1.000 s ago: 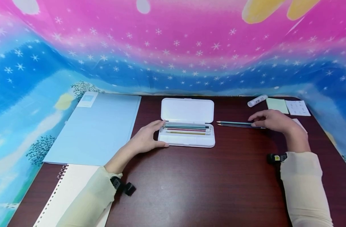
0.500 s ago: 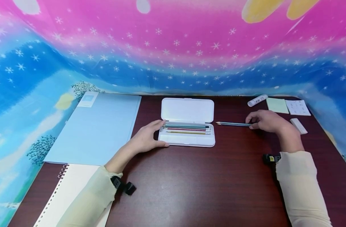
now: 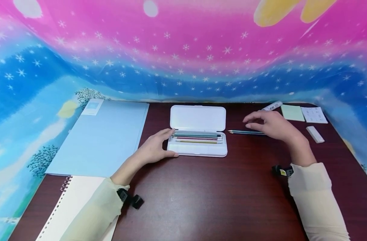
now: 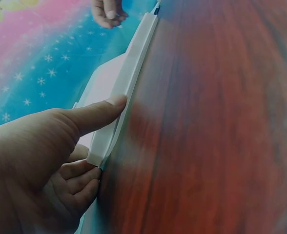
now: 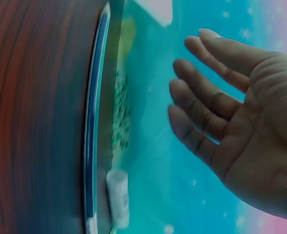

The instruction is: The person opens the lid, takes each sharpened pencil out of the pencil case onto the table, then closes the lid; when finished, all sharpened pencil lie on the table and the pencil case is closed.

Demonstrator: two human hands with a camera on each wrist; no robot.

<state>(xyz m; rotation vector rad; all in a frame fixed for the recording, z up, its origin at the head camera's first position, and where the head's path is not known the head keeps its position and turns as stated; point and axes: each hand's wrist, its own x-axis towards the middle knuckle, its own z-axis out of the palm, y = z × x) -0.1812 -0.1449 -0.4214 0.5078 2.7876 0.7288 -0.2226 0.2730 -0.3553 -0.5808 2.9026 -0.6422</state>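
My left grip [image 3: 151,149] holds the open white plastic case [image 3: 201,150], slim coloured pencils [image 3: 198,142] inside; two blue-green pencils [image 3: 246,133] lie outside, right, near my empty, loose right grip [image 3: 275,125].

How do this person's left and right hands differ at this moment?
Hold: the left hand grips the left end of the open case; the right hand holds nothing.
Pose: the left hand's thumb presses the case's near side; the right hand hangs apart from the two loose pencils, fingers relaxed.
Shared: both are bare, below pale sleeves and black wrist devices.
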